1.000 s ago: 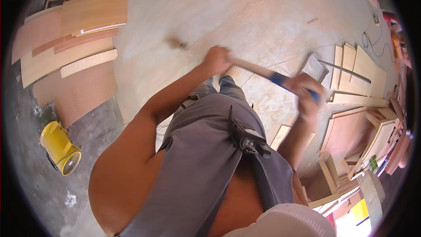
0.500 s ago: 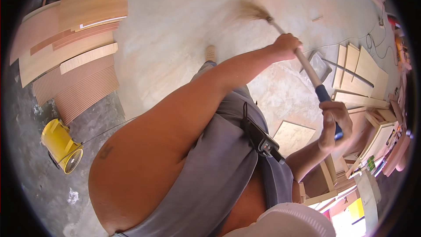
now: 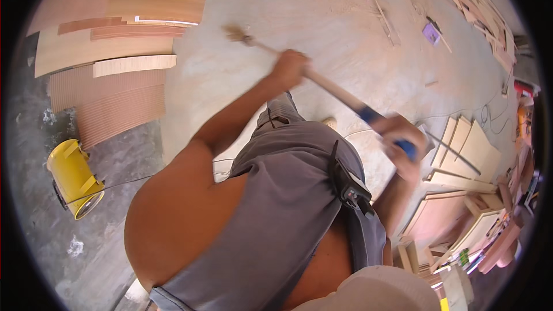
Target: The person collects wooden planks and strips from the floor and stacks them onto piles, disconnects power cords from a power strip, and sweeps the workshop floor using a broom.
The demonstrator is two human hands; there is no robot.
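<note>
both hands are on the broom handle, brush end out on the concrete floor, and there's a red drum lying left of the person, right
Nearly. The drum lying to the person's left is yellow, not red, as the head view shows. The rest holds: left hand and right hand grip the broom handle, brush end on the concrete floor.

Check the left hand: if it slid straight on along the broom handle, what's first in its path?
Likely the broom head, up-left of the left hand on the handle. Beyond it, bare floor, then the wood sheets. Depth unclear.

The broom [image 3: 322, 83] has a pale, smooth wooden handle with a blue plastic-looking sleeve. The floor [image 3: 368, 17] is matt, dusty concrete. Ribbed and smooth wooden panels [image 3: 115, 52] lie on it.
</note>
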